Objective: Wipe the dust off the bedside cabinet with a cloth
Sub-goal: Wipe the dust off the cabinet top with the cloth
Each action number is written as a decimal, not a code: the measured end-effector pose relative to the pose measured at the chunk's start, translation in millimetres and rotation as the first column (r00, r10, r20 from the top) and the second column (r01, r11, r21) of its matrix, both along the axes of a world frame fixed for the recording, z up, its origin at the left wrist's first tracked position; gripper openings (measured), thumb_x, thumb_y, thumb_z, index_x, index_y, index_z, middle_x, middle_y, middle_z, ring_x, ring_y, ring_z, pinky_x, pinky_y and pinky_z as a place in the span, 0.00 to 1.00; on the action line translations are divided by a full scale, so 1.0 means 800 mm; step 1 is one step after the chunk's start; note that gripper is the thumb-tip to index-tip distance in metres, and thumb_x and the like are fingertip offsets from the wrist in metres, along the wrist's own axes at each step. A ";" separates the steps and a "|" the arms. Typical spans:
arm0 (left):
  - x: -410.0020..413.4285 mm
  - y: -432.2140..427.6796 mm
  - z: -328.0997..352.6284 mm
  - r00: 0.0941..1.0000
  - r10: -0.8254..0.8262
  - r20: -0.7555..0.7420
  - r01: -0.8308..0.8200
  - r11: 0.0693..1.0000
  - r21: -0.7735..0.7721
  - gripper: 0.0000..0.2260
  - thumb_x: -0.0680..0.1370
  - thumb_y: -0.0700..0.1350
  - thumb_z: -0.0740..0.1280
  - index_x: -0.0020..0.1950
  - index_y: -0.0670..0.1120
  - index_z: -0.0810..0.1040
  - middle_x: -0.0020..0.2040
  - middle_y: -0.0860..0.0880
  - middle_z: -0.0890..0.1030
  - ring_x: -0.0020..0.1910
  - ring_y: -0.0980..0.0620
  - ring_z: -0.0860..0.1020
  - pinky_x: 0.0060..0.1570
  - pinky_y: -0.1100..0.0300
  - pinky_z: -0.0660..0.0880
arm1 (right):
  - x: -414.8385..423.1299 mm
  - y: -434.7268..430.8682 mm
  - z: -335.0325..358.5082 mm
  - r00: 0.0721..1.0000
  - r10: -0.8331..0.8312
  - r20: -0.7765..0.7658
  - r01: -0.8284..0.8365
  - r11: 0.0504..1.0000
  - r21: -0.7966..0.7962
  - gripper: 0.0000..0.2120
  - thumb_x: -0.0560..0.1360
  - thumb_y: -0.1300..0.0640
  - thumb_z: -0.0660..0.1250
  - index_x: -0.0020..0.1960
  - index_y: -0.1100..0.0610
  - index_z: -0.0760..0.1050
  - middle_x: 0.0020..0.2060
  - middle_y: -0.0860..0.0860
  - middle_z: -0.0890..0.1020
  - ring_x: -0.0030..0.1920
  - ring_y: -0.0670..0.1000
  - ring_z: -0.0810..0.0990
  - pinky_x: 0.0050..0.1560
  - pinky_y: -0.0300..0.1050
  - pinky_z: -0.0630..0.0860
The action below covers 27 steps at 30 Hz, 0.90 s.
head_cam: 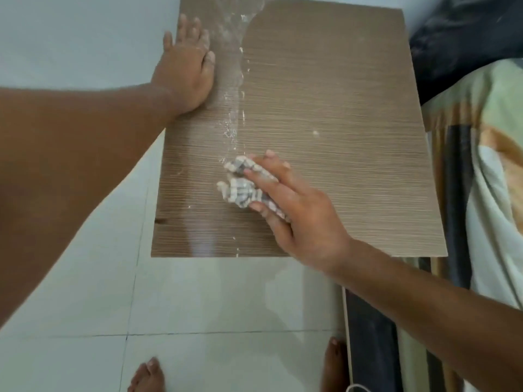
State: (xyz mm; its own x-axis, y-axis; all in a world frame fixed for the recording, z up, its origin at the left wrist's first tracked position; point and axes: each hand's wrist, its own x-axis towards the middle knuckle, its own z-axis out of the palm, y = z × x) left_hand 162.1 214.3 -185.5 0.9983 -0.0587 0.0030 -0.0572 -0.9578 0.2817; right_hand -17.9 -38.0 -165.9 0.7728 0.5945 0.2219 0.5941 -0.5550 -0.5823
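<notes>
**Cloth pressed to the cabinet top, other hand flat at the edge**

The right hand's fingers [261,176] lie spread and fairly straight over a crumpled cloth [240,183], pressing it down onto the wood rather than pinching it; the thumb runs along the cloth's lower side, its tip touching the fabric. The cloth is whitish with grey checks, bunched into two lumps, and sits a little left of the frame's centre, on the lower middle part of the bedside cabinet [325,108]. The right hand [300,213] reaches in from the lower right of the frame, forearm bare.

The left hand [186,72] lies palm down in the upper left of the frame, on the cabinet's left edge. Its fingers are held close together and flat, pointing toward the top of the frame, with pale powder on the fingertips. Its forearm fills the left side of the picture.

The cabinet top is brown with a fine horizontal grain. A band of white dust [235,80] runs from the top edge down toward the cloth, with scattered flecks; the surface to the right of it looks darker and cleaner, apart from one small pale speck.

Around the cabinet lies a pale tiled floor [198,306]. Two bare feet [147,374] show at the bottom edge. Patterned bedding [486,179] fills the right side, just beside the cabinet.
</notes>
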 end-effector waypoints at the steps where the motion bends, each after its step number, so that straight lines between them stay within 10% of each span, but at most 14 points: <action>1: -0.003 0.005 -0.003 0.999 -0.004 -0.033 0.003 1.000 -0.021 0.25 0.85 0.46 0.47 0.80 0.37 0.54 0.82 0.39 0.52 0.81 0.40 0.45 0.78 0.41 0.43 | 0.027 0.007 0.004 0.998 -0.064 0.006 0.064 0.998 0.003 0.20 0.82 0.57 0.65 0.72 0.60 0.72 0.73 0.56 0.73 0.76 0.57 0.68 0.72 0.46 0.70; 11: -0.003 0.010 -0.026 0.996 0.076 0.048 -0.067 0.985 -0.161 0.23 0.85 0.43 0.51 0.79 0.35 0.58 0.80 0.38 0.56 0.81 0.42 0.50 0.79 0.56 0.47 | 0.306 0.073 0.012 0.857 -0.514 -0.035 0.511 0.857 -0.070 0.21 0.84 0.51 0.59 0.76 0.55 0.68 0.71 0.52 0.73 0.68 0.50 0.72 0.69 0.39 0.66; 15: 0.000 0.010 -0.028 0.995 0.072 0.063 -0.061 0.983 -0.171 0.23 0.85 0.43 0.50 0.79 0.35 0.58 0.81 0.38 0.56 0.81 0.43 0.50 0.80 0.55 0.47 | 0.378 0.081 -0.017 0.828 -0.558 -0.055 0.521 0.801 -0.296 0.28 0.84 0.44 0.56 0.80 0.56 0.60 0.78 0.59 0.63 0.79 0.60 0.58 0.80 0.52 0.55; 27: 0.005 0.013 -0.032 0.995 0.080 0.066 -0.067 0.982 -0.177 0.23 0.85 0.43 0.51 0.78 0.33 0.59 0.80 0.36 0.57 0.81 0.42 0.51 0.80 0.50 0.52 | 0.366 0.153 -0.016 0.985 -0.174 0.008 0.159 0.876 -0.455 0.24 0.85 0.48 0.53 0.80 0.52 0.61 0.80 0.55 0.58 0.81 0.58 0.51 0.80 0.53 0.50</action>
State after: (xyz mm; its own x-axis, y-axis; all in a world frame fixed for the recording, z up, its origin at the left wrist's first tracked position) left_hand 166.4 224.7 -211.1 0.9966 0.0226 0.0795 -0.0150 -0.8968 0.4422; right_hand 274.7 84.7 -178.8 0.8715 0.4859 -0.0668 0.4546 -0.8514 -0.2618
